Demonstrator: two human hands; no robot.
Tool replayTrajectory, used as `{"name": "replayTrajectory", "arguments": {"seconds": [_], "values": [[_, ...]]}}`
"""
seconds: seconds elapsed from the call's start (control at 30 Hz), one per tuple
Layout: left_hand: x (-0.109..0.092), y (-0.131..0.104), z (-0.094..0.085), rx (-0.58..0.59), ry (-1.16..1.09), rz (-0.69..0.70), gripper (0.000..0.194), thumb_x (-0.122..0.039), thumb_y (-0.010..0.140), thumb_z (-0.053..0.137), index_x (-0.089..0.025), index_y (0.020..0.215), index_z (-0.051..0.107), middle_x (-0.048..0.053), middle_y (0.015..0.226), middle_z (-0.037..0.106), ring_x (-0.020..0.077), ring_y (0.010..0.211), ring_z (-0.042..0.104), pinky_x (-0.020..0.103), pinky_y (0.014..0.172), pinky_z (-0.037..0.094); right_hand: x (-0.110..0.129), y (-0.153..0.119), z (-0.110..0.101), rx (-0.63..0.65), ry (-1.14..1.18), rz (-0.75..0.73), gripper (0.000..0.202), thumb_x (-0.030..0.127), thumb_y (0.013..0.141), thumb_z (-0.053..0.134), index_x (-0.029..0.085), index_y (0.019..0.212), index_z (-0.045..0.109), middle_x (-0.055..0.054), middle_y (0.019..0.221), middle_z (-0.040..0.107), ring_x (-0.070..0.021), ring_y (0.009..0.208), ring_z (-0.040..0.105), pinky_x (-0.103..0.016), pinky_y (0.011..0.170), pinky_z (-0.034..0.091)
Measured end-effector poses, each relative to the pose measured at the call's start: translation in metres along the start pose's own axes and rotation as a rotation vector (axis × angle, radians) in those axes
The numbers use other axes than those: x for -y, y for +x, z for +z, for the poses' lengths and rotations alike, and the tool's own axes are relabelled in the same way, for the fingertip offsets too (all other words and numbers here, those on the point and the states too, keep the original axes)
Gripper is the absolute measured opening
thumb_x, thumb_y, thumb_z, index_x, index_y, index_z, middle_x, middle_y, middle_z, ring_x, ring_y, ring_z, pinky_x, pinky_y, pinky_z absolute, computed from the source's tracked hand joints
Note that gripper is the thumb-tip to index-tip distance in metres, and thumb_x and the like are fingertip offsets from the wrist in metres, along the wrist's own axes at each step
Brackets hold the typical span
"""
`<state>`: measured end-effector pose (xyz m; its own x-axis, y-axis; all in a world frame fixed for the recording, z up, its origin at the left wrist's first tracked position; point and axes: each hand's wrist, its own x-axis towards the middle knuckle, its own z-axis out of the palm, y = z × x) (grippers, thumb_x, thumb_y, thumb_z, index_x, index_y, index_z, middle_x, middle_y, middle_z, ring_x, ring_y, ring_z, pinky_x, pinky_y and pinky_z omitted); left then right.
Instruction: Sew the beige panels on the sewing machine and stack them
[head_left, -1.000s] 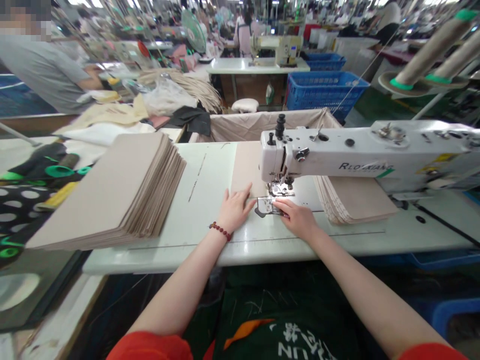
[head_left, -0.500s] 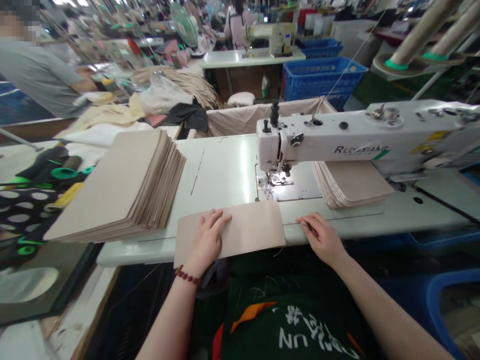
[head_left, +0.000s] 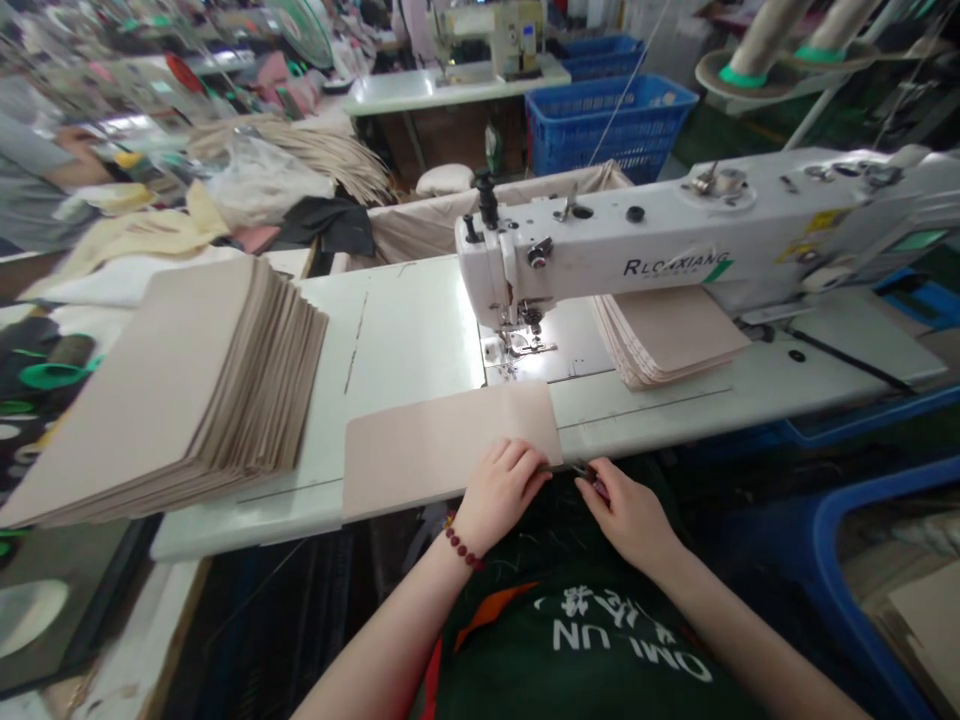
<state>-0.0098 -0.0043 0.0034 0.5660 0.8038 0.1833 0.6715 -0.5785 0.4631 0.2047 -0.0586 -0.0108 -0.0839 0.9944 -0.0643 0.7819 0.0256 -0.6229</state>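
Observation:
A long beige panel (head_left: 427,440) lies along the front edge of the sewing table, below the needle area of the white sewing machine (head_left: 600,245). My left hand (head_left: 506,495) rests at the panel's lower right corner, its fingers closed on the edge. Just right of that corner, my right hand (head_left: 626,510) is wrapped round small dark snips (head_left: 598,482), whose tip points toward the corner. A tall stack of beige panels (head_left: 150,380) stands on the left of the table. Under the machine arm sits a smaller stack of beige pieces (head_left: 675,330).
Thread cones (head_left: 757,45) stand at the upper right. Blue crates (head_left: 607,125) and another sewing machine (head_left: 487,40) are behind. A blue bin (head_left: 832,560) is at the lower right. At the far left edge a person's arm (head_left: 67,165) shows.
My left hand has slid from the panel's middle to its right corner. My right hand has brought the snips down and closer to that corner. The camera view has shifted to the right.

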Motion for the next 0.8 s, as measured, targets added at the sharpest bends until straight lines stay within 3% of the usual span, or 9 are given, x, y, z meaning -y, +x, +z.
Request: {"name": "replayTrajectory", "arguments": {"seconds": [0.1, 0.37, 0.47, 0.53, 0.6, 0.67, 0.73, 0.8], "values": [[-0.001, 0.003, 0.008, -0.007, -0.009, -0.021, 0.018, -0.029, 0.100, 0.049, -0.020, 0.091, 0.062, 0.007, 0.093, 0.061, 0.0222, 0.091, 0.056, 0.038, 0.082, 0.049, 0.004, 0.000, 0.007, 0.041, -0.008, -0.022, 0.017, 0.039, 0.097, 0.045, 0.024, 0.095, 0.054, 0.000, 0.079, 0.065, -0.0192, 0.070, 0.063, -0.027, 0.060, 0.038], [-0.004, -0.002, 0.004, -0.002, -0.043, -0.013, 0.019, -0.029, 0.099, 0.050, -0.022, 0.092, 0.067, 0.005, 0.095, 0.063, 0.0206, 0.092, 0.055, 0.036, 0.082, 0.047, 0.010, 0.013, 0.017, 0.059, 0.039, 0.000, 0.025, 0.038, 0.099, 0.041, 0.024, 0.081, 0.051, 0.000, 0.069, 0.063, -0.0190, 0.064, 0.062, -0.027, 0.057, 0.036], [0.007, -0.014, -0.015, 0.031, -0.040, 0.041, 0.021, -0.039, 0.094, 0.059, -0.025, 0.107, 0.067, 0.007, 0.111, 0.063, 0.0227, 0.105, 0.056, 0.038, 0.093, 0.047, 0.006, 0.014, 0.010, 0.023, 0.028, 0.019, 0.026, 0.040, 0.099, 0.042, 0.025, 0.081, 0.052, 0.001, 0.067, 0.063, -0.0189, 0.063, 0.062, -0.027, 0.056, 0.037], [0.026, -0.032, -0.035, 0.038, 0.059, 0.003, 0.050, -0.046, 0.085, 0.070, -0.028, 0.130, 0.058, 0.010, 0.136, 0.053, 0.0294, 0.126, 0.048, 0.046, 0.106, 0.040, 0.002, 0.012, 0.004, -0.026, 0.028, 0.033, 0.024, 0.043, 0.098, 0.043, 0.025, 0.087, 0.054, 0.001, 0.070, 0.064, -0.0185, 0.064, 0.063, -0.027, 0.057, 0.040], [0.051, -0.057, -0.055, 0.017, 0.235, -0.129, 0.078, -0.042, 0.078, 0.076, -0.030, 0.147, 0.042, 0.011, 0.154, 0.035, 0.0366, 0.142, 0.030, 0.056, 0.114, 0.028, 0.000, 0.012, 0.000, -0.067, 0.022, 0.026, 0.023, 0.046, 0.096, 0.046, 0.025, 0.098, 0.056, 0.001, 0.075, 0.066, -0.0182, 0.066, 0.064, -0.028, 0.060, 0.043], [0.077, -0.085, -0.073, 0.017, 0.364, -0.252, 0.081, -0.027, 0.080, 0.071, -0.031, 0.152, 0.034, 0.009, 0.159, 0.027, 0.0381, 0.146, 0.021, 0.061, 0.115, 0.024, 0.001, 0.016, 0.000, -0.075, -0.014, -0.042, 0.028, 0.044, 0.095, 0.051, 0.025, 0.115, 0.056, -0.001, 0.084, 0.070, -0.0188, 0.071, 0.066, -0.029, 0.066, 0.047], [0.096, -0.110, -0.090, 0.071, 0.359, -0.295, 0.074, -0.016, 0.082, 0.059, -0.032, 0.151, 0.036, 0.005, 0.157, 0.033, 0.0324, 0.145, 0.029, 0.055, 0.116, 0.029, 0.007, 0.023, 0.004, -0.046, -0.085, -0.153, 0.039, 0.037, 0.094, 0.053, 0.026, 0.131, 0.052, -0.003, 0.093, 0.072, -0.0204, 0.077, 0.067, -0.031, 0.071, 0.048], [0.103, -0.130, -0.110, 0.121, 0.265, -0.298, 0.064, -0.012, 0.084, 0.050, -0.036, 0.143, 0.048, 0.000, 0.148, 0.048, 0.0252, 0.136, 0.045, 0.046, 0.113, 0.038, 0.015, 0.032, 0.004, 0.004, -0.143, -0.262, 0.042, 0.027, 0.092, 0.051, 0.026, 0.135, 0.052, -0.005, 0.099, 0.073, -0.0222, 0.082, 0.067, -0.033, 0.074, 0.049]]}}
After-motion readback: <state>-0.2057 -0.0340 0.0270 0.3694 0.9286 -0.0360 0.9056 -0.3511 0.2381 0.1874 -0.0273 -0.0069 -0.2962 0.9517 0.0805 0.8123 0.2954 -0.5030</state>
